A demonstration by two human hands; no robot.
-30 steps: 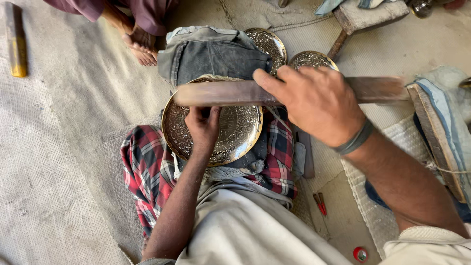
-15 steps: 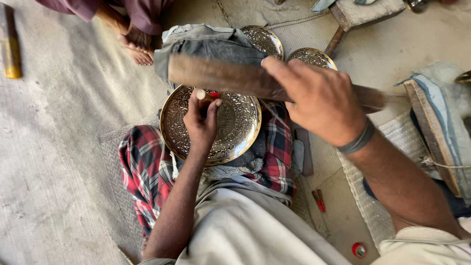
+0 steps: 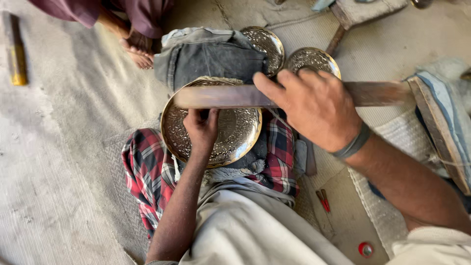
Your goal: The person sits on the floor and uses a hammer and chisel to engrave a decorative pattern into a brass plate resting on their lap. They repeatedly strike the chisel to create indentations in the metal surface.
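Observation:
An engraved round brass plate (image 3: 235, 137) rests on my lap over a red checked cloth (image 3: 147, 172). My left hand (image 3: 201, 128) presses down on the middle of the plate, fingers curled; whether it pinches a small tool is hidden. My right hand (image 3: 314, 108) grips a long flat wooden bar (image 3: 221, 96) that lies level across the plate's upper rim, its far end reaching right past my wrist.
Two more engraved plates (image 3: 267, 44) (image 3: 311, 60) lie beyond a folded grey cloth (image 3: 208, 54). Another person's bare foot (image 3: 140, 55) is at top left. A yellow-handled tool (image 3: 15, 54) lies far left. Small red tools (image 3: 323, 200) and a red cap (image 3: 365, 249) sit on the ground at right.
The wooden bar was tilted and raised half a second ago; now it is back down, level across the plate's upper rim. My left hand stays on the plate.

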